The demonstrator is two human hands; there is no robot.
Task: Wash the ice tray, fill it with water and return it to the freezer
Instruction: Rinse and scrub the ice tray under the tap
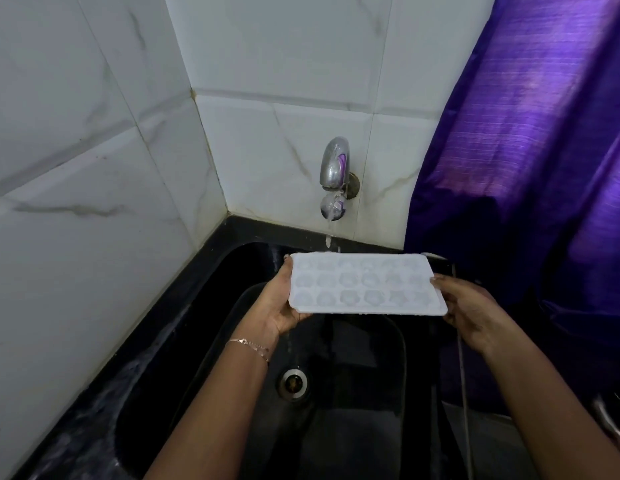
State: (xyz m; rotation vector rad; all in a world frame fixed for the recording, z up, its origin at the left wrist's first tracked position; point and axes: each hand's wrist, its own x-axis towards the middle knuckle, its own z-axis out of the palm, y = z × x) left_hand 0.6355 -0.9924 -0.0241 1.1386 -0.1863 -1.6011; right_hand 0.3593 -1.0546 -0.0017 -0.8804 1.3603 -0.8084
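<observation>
Left hand [280, 306] grips the ice tray [367, 289] at its 9 o'clock end, right hand [471, 310] at 3 o'clock. Tray level over the sink [204, 358]; tap [334, 168] at 12 running onto its far edge. Looks like rinsing or filling; freezer step still left.

Ice tray [367, 284] sat level above the sink [211, 327], left hand [279, 306] on its left end, right hand [471, 313] on its right. Tap [334, 168] on the far wall, above tray's far edge. Drain [294, 382] below, nearer. Curtain [530, 150] right.
</observation>
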